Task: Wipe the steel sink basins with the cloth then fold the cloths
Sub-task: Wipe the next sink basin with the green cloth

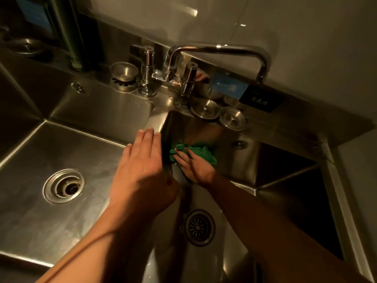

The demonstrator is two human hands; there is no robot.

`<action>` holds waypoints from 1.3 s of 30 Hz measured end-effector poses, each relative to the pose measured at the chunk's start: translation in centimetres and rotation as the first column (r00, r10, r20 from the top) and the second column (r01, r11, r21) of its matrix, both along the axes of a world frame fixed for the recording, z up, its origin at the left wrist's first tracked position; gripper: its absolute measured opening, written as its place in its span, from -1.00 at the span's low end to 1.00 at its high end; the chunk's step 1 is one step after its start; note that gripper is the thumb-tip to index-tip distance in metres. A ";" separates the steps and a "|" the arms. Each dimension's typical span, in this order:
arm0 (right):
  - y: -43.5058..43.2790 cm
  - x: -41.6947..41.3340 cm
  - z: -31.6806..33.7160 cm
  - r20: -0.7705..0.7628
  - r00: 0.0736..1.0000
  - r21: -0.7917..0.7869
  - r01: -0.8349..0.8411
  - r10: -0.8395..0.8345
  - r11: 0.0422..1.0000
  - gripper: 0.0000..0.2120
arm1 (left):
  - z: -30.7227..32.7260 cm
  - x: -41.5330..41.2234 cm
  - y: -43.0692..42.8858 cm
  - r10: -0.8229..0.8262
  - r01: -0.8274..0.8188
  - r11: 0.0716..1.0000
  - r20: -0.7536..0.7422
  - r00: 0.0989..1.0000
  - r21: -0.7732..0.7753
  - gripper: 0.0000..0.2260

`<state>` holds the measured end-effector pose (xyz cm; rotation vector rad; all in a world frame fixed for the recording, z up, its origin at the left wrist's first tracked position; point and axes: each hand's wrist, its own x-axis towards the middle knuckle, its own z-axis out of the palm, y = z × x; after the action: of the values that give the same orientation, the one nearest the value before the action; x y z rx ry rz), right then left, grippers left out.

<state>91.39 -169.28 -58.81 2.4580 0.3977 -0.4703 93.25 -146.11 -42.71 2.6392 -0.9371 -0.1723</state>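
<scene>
A crumpled green cloth (pixel 201 152) lies against the back wall of the right steel basin (pixel 285 193), near its left corner. My right hand (pixel 193 165) presses it there with straight fingers spread over the cloth. My left hand (pixel 142 166) rests flat, fingers straight, on the steel divider (pixel 157 123) between the two basins. The left basin (pixel 30 164) holds nothing but its open drain (pixel 63 185). The right basin's drain (pixel 200 227) carries a strainer grate.
A chrome tap (pixel 220 50) with two handles stands behind the divider, its spout reaching right. Round steel drain plugs (pixel 206 109) and strainer baskets (pixel 123 75) sit on the back ledge. A blue label (pixel 229 85) and a black sign (pixel 261 101) are fixed to the backsplash.
</scene>
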 end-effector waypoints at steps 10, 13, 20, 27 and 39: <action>-5.3 -6.9 -2.1 -0.167 0.986 -0.131 -0.026 0.004 0.991 -0.52 | -0.1 0.0 0.3 0.003 -0.004 1.000 0.057 0.998 0.024 -0.06; -8.1 -10.3 -0.5 -0.270 0.958 -0.173 0.050 -0.097 0.984 -0.52 | 0.0 0.0 0.4 -0.006 0.004 0.999 0.043 0.999 0.037 -0.05; -11.6 -18.3 2.1 -0.216 0.830 -0.275 0.454 -0.515 0.847 -0.51 | 0.1 0.4 0.1 0.007 -0.007 1.000 -0.003 1.000 0.022 -0.01; -8.5 -20.3 3.2 -0.093 0.688 -0.272 0.678 -0.720 0.683 -0.51 | 0.0 -0.1 0.1 -0.007 0.002 0.997 0.070 0.998 0.074 -0.05; -3.3 -25.9 4.1 -0.115 0.669 -0.181 0.713 -0.734 0.678 -0.44 | -1.3 -1.3 0.5 -0.168 0.148 0.982 0.199 0.965 0.114 -0.19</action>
<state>65.53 -172.56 -54.67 2.3727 -0.5862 -1.0159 91.91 -145.60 -44.03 2.7105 -1.2392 0.0224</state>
